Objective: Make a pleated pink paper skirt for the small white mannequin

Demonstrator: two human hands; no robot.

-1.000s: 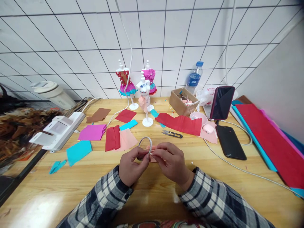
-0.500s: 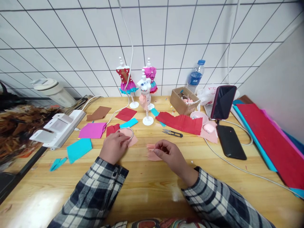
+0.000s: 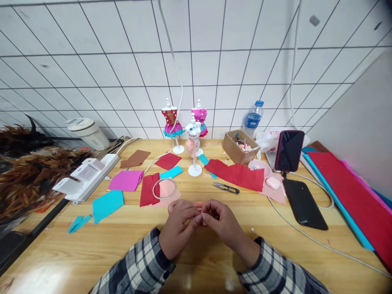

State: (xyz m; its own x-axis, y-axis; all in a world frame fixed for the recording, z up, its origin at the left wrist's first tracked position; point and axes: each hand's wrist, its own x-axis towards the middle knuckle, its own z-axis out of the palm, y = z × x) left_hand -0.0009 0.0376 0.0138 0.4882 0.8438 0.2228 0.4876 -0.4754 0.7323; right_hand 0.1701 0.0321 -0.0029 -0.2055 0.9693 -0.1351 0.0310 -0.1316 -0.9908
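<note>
My left hand [image 3: 181, 225] and my right hand [image 3: 223, 223] meet low in the middle, thumbs and fingertips pinched together. Whatever lies between the tips is too small to make out. Just behind and under the fingers a pale pink crepe-like piece [image 3: 199, 203] shows, mostly covered by the hands. Left of them, a silver-grey ring [image 3: 154, 193] rests across a flat pink piece [image 3: 168, 197] and a folded red piece [image 3: 150, 189]. Thread snips [image 3: 226, 188] lie beyond my right hand.
Three small dress forms [image 3: 194, 170] stand at the back. A cardboard box [image 3: 239, 152] and water bottle [image 3: 253, 118] are to their right. A black phone [image 3: 306, 204], cable and red sheets [image 3: 346, 192] lie right; a power strip [image 3: 88, 179] and turquoise piece [image 3: 108, 206] left.
My left hand has let go of the ring and come right to meet my right hand. The ring now lies flat. The camera view has tilted up.
</note>
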